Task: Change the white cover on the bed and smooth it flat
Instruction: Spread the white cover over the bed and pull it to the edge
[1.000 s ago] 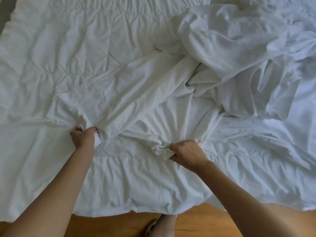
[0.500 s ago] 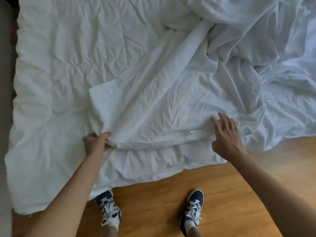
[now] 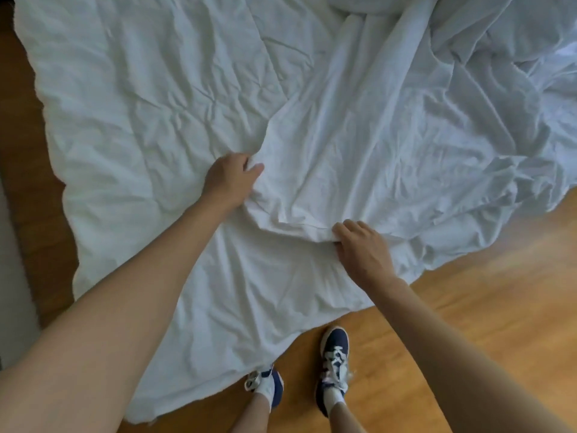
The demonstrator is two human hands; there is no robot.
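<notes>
White cover (image 3: pixel 359 157) lies bunched on the quilt (image 3: pixel 140 120), which is spread over the wooden floor (image 3: pixel 468 307). Left hand (image 3: pixel 229 179) pinches its left fold; right hand (image 3: pixel 362 245) grips the near hem. Draw both points apart evenly and keep the hem taut. Open floor lies near and right; keep shoes (image 3: pixel 334 367) off the quilt edge.
</notes>
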